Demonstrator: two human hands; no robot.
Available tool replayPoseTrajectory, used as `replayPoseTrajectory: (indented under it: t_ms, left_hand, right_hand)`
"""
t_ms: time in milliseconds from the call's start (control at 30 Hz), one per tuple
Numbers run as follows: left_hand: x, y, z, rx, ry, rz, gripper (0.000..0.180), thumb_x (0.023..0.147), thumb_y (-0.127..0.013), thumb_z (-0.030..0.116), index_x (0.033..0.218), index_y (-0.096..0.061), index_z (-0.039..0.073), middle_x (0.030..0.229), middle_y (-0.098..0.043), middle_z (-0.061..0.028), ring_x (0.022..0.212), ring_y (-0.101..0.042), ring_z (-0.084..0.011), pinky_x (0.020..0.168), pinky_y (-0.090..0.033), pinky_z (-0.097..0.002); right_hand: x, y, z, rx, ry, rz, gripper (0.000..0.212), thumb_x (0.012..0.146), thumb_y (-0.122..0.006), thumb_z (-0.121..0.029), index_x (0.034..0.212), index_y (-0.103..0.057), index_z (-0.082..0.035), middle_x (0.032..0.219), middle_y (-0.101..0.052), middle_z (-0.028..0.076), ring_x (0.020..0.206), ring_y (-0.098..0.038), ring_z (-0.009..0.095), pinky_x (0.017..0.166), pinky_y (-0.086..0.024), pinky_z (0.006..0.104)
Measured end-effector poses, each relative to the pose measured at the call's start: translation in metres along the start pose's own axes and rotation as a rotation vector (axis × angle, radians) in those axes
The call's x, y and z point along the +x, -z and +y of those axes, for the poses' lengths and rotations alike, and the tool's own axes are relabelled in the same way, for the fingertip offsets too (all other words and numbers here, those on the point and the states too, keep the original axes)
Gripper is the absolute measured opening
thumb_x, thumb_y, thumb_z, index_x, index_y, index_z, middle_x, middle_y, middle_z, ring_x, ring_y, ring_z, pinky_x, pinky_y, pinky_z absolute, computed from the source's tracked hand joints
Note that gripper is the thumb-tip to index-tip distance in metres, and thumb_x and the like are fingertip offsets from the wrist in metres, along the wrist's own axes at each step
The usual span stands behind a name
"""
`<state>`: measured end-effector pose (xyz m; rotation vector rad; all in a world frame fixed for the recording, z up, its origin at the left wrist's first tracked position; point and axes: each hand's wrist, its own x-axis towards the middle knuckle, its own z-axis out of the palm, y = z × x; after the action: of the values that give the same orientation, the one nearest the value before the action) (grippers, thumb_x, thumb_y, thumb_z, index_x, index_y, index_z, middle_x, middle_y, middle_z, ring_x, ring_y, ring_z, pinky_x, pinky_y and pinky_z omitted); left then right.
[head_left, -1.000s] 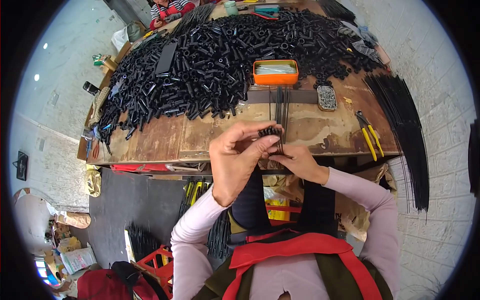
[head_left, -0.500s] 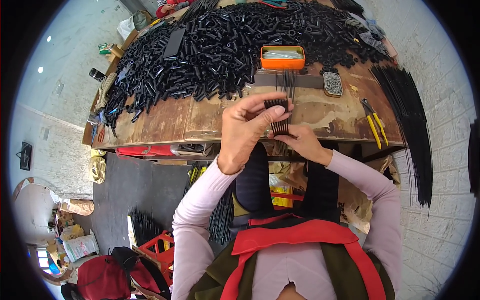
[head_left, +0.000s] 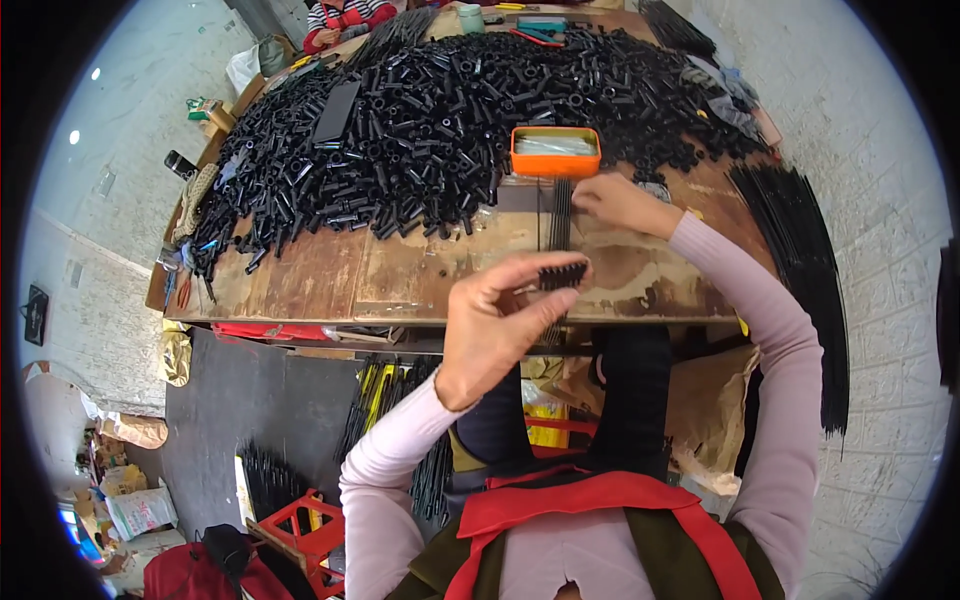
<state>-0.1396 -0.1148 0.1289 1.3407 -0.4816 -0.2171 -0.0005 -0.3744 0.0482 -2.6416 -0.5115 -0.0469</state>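
My left hand is closed over the table's near edge. Between its thumb and fingers is a bundle of thin black rods, with a row of dark, tooth-like ends showing at the grip. The rods run away from me across a flat grey bar. My right hand is just right of the rods' far part, its fingertips pinched together; whatever they hold is too small to make out. Beyond, an orange box holds thin pale sticks. A small container is mostly hidden behind my right hand.
A large heap of short black tubes covers the far half of the wooden table. Long black rods hang over its right edge. Another person's hand shows at the far left. A red plastic stool stands at lower left.
My right hand has left the bundle's near end and moved away from me, beside the grey bar. My left hand keeps the rods, now slightly nearer me. The view has shifted.
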Motion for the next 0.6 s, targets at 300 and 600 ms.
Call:
replayPoseTrajectory:
  t_ms: [300,600]
  left_hand:
    - [-0.005,0.002,0.005,-0.042,0.166,-0.044,0.032,0.087,-0.063,-0.007,0.119,-0.064,-0.001,0.111,-0.068,-0.0074,0.097,-0.063,-0.0098,0.085,-0.05,-0.0222]
    - [0.0,-0.003,0.01,-0.064,0.096,-0.028,0.043,0.089,-0.062,-0.002,0.131,-0.055,0.002,0.107,-0.07,-0.0084,0.095,-0.063,-0.0089,0.087,-0.05,-0.0208]
  right_hand:
    - [0.119,-0.028,0.05,-0.353,0.168,0.238,0.012,0.08,-0.061,-0.017,0.074,-0.066,-0.007,0.078,-0.064,0.017,0.078,-0.063,0.037,0.07,-0.05,0.0478]
    - [0.084,0.031,0.022,0.011,0.052,0.31,0.014,0.074,-0.068,-0.014,0.081,-0.072,-0.002,0.08,-0.069,0.016,0.076,-0.068,0.029,0.071,-0.053,0.036]
